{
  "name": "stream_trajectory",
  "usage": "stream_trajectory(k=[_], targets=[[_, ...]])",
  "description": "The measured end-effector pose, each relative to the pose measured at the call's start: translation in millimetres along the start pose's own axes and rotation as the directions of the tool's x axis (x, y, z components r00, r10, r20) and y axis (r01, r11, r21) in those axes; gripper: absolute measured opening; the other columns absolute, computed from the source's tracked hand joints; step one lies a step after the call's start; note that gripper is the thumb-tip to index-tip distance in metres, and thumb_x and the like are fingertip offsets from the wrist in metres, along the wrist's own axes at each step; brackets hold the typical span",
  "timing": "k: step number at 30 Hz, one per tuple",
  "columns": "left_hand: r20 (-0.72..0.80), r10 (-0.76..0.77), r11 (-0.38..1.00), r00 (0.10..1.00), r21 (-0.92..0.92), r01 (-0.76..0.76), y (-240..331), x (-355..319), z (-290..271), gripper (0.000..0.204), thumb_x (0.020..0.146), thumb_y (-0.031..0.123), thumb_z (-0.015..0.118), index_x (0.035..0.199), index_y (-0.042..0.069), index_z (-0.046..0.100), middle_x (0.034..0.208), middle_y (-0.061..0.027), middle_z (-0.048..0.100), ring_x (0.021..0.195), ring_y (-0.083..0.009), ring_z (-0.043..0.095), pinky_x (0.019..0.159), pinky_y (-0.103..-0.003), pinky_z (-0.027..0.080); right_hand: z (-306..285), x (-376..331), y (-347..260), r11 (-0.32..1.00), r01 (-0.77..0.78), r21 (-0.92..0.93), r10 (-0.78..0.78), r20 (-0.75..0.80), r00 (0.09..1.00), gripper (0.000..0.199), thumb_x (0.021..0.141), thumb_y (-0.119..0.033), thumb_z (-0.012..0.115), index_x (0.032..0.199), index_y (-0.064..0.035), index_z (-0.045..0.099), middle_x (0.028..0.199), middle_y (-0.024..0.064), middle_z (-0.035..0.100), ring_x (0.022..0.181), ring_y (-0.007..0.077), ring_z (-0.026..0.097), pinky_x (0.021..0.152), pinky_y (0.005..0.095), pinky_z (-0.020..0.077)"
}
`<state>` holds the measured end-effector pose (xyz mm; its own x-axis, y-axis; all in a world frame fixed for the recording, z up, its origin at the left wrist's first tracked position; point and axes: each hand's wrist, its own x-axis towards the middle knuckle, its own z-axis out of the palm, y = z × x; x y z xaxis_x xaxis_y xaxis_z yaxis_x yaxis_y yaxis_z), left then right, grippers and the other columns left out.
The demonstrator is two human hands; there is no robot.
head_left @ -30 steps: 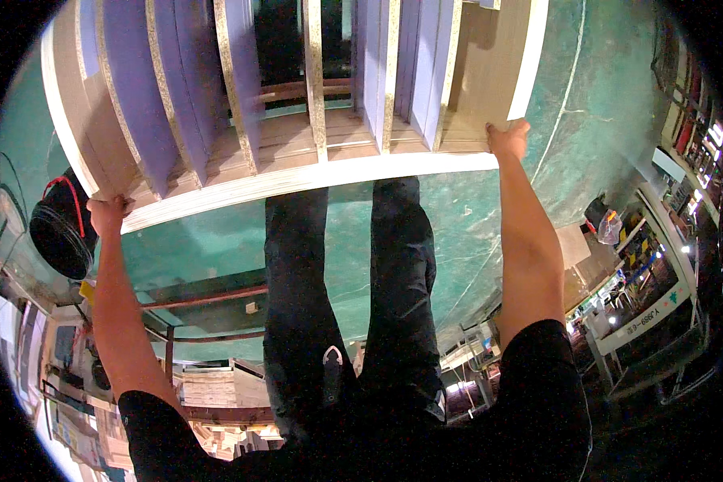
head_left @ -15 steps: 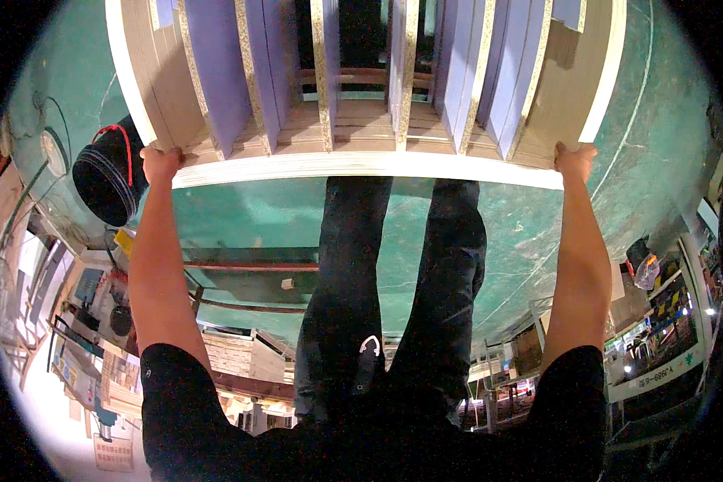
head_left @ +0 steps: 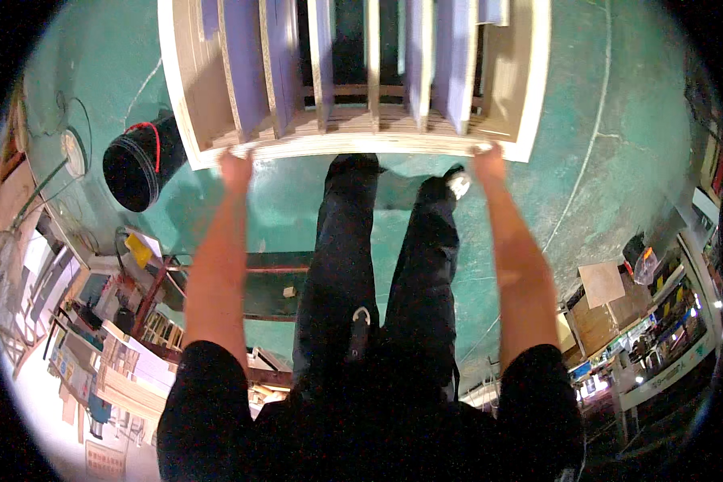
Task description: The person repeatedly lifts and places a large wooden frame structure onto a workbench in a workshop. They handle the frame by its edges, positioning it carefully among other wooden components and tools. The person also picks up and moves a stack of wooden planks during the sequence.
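Observation:
A wooden box frame (head_left: 361,145) with pale edges fills the top of the view. Several upright divider boards (head_left: 281,60) with purple-blue faces run through it. Its near edge lies across the front of my legs. My left hand (head_left: 235,170) is closed over that edge, a little in from the left corner. Toward the right corner my right hand (head_left: 488,162) grips the same edge, fingers over the top. Both arms reach out nearly straight. The far end of the frame is cut off by the view, and what bears it is hidden.
On the green floor (head_left: 570,193), a black bucket (head_left: 132,173) with a red handle lies left of the frame. Behind it stands a round-based stand (head_left: 74,153). A dark metal frame (head_left: 273,281) is beside my left leg. Boards (head_left: 128,377) are stacked lower left; a cluttered bench (head_left: 651,345) is lower right.
The wooden frame looks smaller and farther from me. My hands have shifted from its near corners inward along the edge. A light shoe now shows below my right leg.

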<state>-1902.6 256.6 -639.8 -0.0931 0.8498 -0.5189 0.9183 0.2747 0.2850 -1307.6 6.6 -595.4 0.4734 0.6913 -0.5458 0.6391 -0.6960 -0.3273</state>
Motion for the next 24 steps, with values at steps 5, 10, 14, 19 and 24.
stream_trajectory(k=[5,10,14,19,24], targets=[[0.601,0.328,0.939,0.729,-0.291,-0.183,200.2,-246.2,38.1,0.042,0.094,0.034,0.072,0.122,0.004,0.067,0.109,-0.0143,0.073,0.101,-0.0251,0.070,0.086,-0.040,0.056,3.7,-170.2,-140.6,0.899,-0.042,0.435,-0.216,0.526,0.823,0.040,0.089,-0.020,0.070,0.124,-0.0014,0.063,0.115,0.0174,0.072,0.109,0.0329,0.068,0.093,0.0405,0.0535],[0.697,0.329,0.919,0.637,-0.390,-0.048,296.1,-410.7,11.1,0.034,0.095,0.030,0.070,0.116,0.003,0.068,0.106,-0.0151,0.073,0.097,-0.0248,0.071,0.084,-0.040,0.057,-24.0,-309.2,-101.0,0.863,0.004,0.506,-0.214,0.358,0.909,0.030,0.090,-0.017,0.070,0.116,-0.0030,0.068,0.113,0.0152,0.074,0.105,0.0284,0.069,0.088,0.0399,0.0545],[0.412,0.608,0.792,0.679,-0.370,-0.485,214.9,-464.9,48.9,0.027,0.096,0.027,0.068,0.111,0.005,0.069,0.102,-0.0139,0.074,0.095,-0.0308,0.072,0.083,-0.040,0.055,-51.3,-381.8,59.9,0.863,-0.010,0.505,-0.175,0.317,0.932,0.040,0.089,-0.029,0.074,0.119,-0.0031,0.068,0.115,0.0158,0.073,0.105,0.0264,0.070,0.090,0.0412,0.0548],[0.486,0.183,0.964,0.855,0.083,-0.253,124.4,-535.7,24.8,0.041,0.094,0.039,0.065,0.114,0.005,0.071,0.103,-0.0182,0.075,0.103,-0.0376,0.071,0.092,-0.046,0.053,-59.9,-488.2,392.6,0.966,-0.169,-0.198,0.192,0.103,0.976,0.029,0.088,-0.033,0.068,0.102,-0.0083,0.074,0.105,0.0154,0.074,0.097,0.0316,0.071,0.085,0.0447,0.0565],[0.609,0.214,0.943,0.764,0.074,-0.323,84.2,-578.3,29.9,0.046,0.095,0.043,0.060,0.115,0.003,0.071,0.111,-0.0211,0.073,0.109,-0.0399,0.068,0.094,-0.047,0.052,-37.7,-676.4,565.0,0.229,-0.601,0.766,0.592,0.381,0.710,0.016,0.091,-0.017,0.064,0.106,-0.0139,0.068,0.092,0.0088,0.074,0.078,0.0280,0.071,0.066,0.0451,0.0520]])
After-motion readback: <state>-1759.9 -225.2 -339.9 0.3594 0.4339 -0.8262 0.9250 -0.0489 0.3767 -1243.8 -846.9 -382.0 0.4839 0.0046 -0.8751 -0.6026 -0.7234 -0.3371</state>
